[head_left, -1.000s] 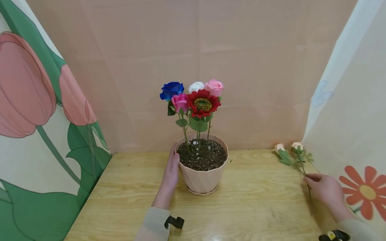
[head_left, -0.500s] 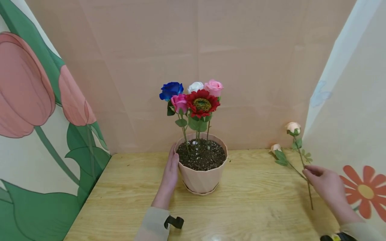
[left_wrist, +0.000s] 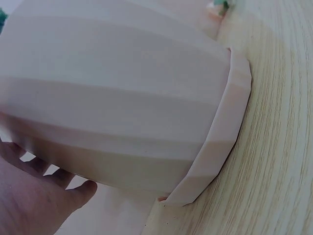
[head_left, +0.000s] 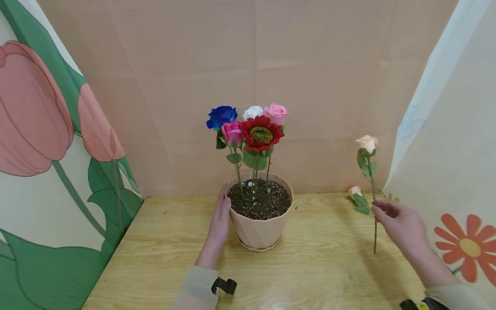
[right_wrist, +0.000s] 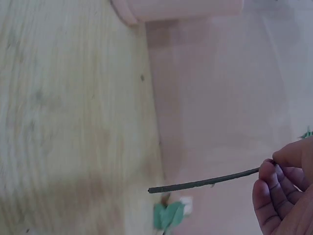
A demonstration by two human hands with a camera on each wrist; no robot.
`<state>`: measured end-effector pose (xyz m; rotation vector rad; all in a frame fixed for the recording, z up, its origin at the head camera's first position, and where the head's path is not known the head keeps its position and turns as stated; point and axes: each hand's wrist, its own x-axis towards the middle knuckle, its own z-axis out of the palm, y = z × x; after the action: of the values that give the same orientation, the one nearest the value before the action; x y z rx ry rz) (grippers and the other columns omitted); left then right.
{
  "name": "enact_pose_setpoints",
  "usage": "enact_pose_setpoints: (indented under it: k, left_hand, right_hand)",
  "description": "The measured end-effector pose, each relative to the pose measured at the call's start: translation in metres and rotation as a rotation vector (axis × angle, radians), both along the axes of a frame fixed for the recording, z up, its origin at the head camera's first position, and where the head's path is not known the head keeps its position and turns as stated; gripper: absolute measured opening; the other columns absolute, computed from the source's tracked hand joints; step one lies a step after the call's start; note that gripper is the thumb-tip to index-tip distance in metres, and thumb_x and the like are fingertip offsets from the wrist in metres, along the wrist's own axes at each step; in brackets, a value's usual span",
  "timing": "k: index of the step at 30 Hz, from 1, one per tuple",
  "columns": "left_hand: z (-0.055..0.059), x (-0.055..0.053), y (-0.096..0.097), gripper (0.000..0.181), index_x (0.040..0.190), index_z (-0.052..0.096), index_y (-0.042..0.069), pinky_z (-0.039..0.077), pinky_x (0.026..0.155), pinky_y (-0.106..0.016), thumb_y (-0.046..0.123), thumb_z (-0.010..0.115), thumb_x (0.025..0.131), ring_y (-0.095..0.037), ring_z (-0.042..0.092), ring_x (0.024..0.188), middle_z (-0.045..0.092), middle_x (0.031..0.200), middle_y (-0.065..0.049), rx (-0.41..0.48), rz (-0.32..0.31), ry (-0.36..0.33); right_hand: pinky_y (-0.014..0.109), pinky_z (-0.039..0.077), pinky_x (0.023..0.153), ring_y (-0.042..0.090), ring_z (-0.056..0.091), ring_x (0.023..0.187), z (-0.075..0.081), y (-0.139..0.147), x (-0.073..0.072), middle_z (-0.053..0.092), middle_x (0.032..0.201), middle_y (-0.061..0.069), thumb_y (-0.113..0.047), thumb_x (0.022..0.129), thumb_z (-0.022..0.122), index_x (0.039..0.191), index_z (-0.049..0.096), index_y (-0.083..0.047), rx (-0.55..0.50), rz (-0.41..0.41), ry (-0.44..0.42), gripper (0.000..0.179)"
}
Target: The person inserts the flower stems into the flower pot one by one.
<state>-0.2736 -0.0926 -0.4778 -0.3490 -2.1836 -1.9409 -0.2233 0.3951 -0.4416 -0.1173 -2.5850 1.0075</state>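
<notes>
My right hand (head_left: 403, 224) pinches the stem of a pale peach artificial rose (head_left: 367, 144) between thumb and fingers. The rose stands nearly upright, its bloom above the hand. In the right wrist view the lower stem (right_wrist: 200, 183) juts bare past the fingers. My left hand (head_left: 220, 217) rests against the left side of a pale pink flowerpot (head_left: 259, 232), fingers straight along its wall. Soil (head_left: 263, 204) fills the pot. Standing in it are a blue rose (head_left: 222, 117), a magenta rose (head_left: 231, 132), a white rose (head_left: 252, 112), a light pink rose (head_left: 276, 113) and a red sunflower (head_left: 261, 134).
A second peach rose (head_left: 354, 191) lies on the wooden table (head_left: 321, 258) at the back right, behind the right hand. The pot stands on a saucer (head_left: 259, 248). A pink backdrop (head_left: 186, 86) rises behind, with flower-printed panels on either side.
My right hand has lifted one peach rose off the table, turned it upright and carried it left. The other peach rose stays lying. My left hand keeps its place on the pot.
</notes>
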Motion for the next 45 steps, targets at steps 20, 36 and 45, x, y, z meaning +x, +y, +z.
enact_pose_setpoints:
  k: [20, 36, 45]
  left_hand:
    - [-0.002, -0.002, 0.002, 0.058, 0.179, 0.018, 0.020, 0.012, 0.134, -0.062, 0.034, 0.028, 0.124, -0.036, 0.013, 0.168, 0.014, 0.184, -0.011, 0.018, -0.001, 0.026]
    - [-0.002, -0.002, 0.001, 0.058, 0.179, 0.018, 0.023, 0.011, 0.133, -0.064, 0.036, 0.028, 0.124, -0.039, 0.012, 0.168, 0.014, 0.184, -0.011, 0.023, 0.003, 0.006]
    - [-0.003, -0.003, 0.001, 0.059, 0.179, 0.019, 0.023, 0.011, 0.133, -0.065, 0.039, 0.029, 0.123, -0.039, 0.013, 0.167, 0.015, 0.184, -0.011, 0.017, 0.011, 0.005]
  right_hand:
    - [0.012, 0.055, 0.068, -0.001, 0.072, 0.081, 0.060, -0.083, 0.009, 0.082, 0.105, 0.016, -0.034, 0.112, 0.069, 0.124, 0.080, -0.003, -0.096, 0.111, 0.200, 0.035]
    - [0.013, 0.056, 0.071, 0.002, 0.073, 0.080, 0.095, -0.143, 0.004, 0.081, 0.095, 0.010, -0.028, 0.109, 0.074, 0.117, 0.082, -0.008, -0.184, 0.217, 0.315, 0.023]
    - [0.014, 0.058, 0.073, 0.008, 0.076, 0.080, 0.111, -0.177, -0.007, 0.081, 0.095, 0.013, -0.018, 0.108, 0.076, 0.113, 0.082, -0.003, -0.280, 0.305, 0.389, 0.017]
